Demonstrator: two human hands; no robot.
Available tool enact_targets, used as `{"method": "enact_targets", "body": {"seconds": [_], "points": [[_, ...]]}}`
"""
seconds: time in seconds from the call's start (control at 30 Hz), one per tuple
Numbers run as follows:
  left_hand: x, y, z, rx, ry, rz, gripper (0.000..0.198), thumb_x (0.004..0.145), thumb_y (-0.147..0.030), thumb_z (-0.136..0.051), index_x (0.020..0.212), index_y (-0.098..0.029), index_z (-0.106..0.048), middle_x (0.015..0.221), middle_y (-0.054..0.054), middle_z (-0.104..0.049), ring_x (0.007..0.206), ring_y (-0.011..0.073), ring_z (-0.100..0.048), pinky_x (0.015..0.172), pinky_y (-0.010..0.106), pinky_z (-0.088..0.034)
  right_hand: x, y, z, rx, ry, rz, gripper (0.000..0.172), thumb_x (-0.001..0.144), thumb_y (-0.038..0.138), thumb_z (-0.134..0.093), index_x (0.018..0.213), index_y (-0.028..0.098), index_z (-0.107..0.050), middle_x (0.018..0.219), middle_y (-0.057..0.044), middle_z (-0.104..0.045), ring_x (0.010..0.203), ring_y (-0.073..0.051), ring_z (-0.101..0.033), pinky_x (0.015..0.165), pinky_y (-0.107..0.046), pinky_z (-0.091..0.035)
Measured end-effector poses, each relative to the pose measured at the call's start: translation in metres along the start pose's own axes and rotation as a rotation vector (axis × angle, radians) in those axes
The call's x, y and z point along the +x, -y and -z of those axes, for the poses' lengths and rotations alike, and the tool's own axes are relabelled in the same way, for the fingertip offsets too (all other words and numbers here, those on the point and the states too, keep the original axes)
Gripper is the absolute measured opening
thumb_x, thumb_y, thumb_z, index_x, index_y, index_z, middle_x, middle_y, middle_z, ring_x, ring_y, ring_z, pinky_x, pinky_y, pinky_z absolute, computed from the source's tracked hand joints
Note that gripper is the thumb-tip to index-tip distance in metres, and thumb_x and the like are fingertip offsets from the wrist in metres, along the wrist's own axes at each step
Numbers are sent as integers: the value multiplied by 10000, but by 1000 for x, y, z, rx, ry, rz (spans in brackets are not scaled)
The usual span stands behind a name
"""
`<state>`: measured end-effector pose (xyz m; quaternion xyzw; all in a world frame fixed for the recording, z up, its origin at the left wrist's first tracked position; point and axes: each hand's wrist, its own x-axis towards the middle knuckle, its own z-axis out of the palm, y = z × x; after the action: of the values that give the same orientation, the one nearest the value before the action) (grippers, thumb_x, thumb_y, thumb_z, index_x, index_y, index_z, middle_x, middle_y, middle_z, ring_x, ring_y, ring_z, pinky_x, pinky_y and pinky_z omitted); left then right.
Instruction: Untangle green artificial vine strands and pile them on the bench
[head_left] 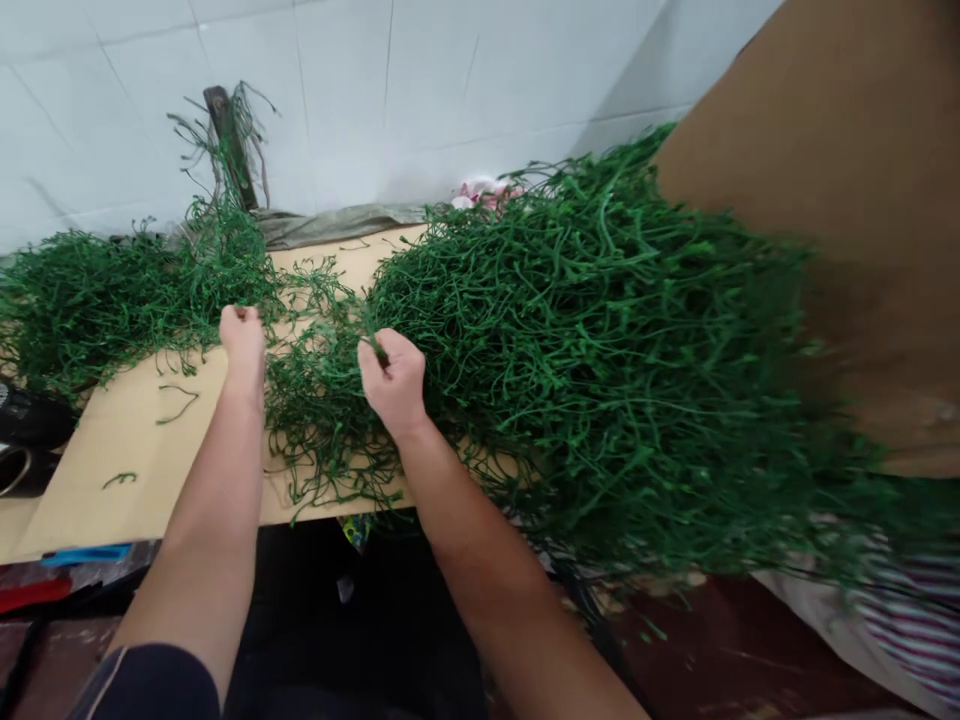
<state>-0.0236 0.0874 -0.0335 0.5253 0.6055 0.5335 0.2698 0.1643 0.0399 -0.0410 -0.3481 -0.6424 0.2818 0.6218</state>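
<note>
L hand [241,340] curled shut, knuckles up, fingers tucked under, btwn left pile [97,300] and clump [322,420]; can't tell what, if anything, inside fist. R hand [391,380] closed too, thumb + fingers pinched on a few stems [377,345] at left fringe of big pile [600,370]. Both forearms bare, stretched fwd; dark sleeve [150,685] at L elbow.

Stems thin, green, branched, badly tangled. Three lots: left pile low and wide at far left; clump flat on board btwn the wrists, spilling over near edge; big pile heaped high at right, running from R hand to box [825,200] and hanging off near side. Couple of single bits loose on bare board [112,450].

Board tan, smooth, flat, w/ dark gap below near edge. Blue strip [86,553] and red edge just under its near-left corner. Box brown, plain, close to lens, blurred. Grey sheet [337,222] along back of board. Dark post [232,150] leaning on wall, draped w/ duller stems. Pink scrap [484,190] behind big pile. Wall [375,80] white tile, thin grey joints, corner at upper right. Striped cloth [915,620] lower right; dark red floor [712,650] below.
</note>
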Motion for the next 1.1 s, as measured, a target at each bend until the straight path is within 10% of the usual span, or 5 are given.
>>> {"method": "enact_targets", "body": {"seconds": [0.27,0.5,0.63,0.87,1.1], "points": [[-37,-38,-9,130,16,64,262,623,-72,-611,872,-152,-624,794,7,-627,766,129,-577,758,253,-448,9,-6,-9,457,84,-316,312,763,423,-559,603,182,-439,550,55,-281,502,-54,-257,463,-214,-238],[-62,-61,-24,88,416,-53,127,742,-248,-558,738,-146,-634,734,8,-647,730,138,-565,755,261,-446,11,-7,-8,427,106,-291,315,733,433,-578,584,183,-458,530,49,-347,513,-62,-322,483,-219,-288],[-67,-51,-34,260,348,-76,218,796,-239,-448,609,-171,-538,590,-4,-565,591,131,-506,620,265,-412,12,-12,-9,303,22,-296,317,767,365,-541,553,188,-389,517,56,-327,505,-59,-295,500,-223,-280],[-85,-63,-24,926,252,-707,221,816,-191,-410,661,-183,-567,701,72,-633,722,207,-521,678,366,-308,9,-8,-12,83,-91,-276,356,794,301,-512,522,197,-306,499,66,-242,507,-63,-231,496,-238,-204],[-84,-58,-8,918,225,-710,201,779,-128,-427,667,-189,-584,705,58,-638,731,201,-521,671,351,-308,13,-7,-22,53,-68,-348,353,793,281,-510,525,198,-297,495,74,-231,495,-59,-219,497,-235,-205]]}}
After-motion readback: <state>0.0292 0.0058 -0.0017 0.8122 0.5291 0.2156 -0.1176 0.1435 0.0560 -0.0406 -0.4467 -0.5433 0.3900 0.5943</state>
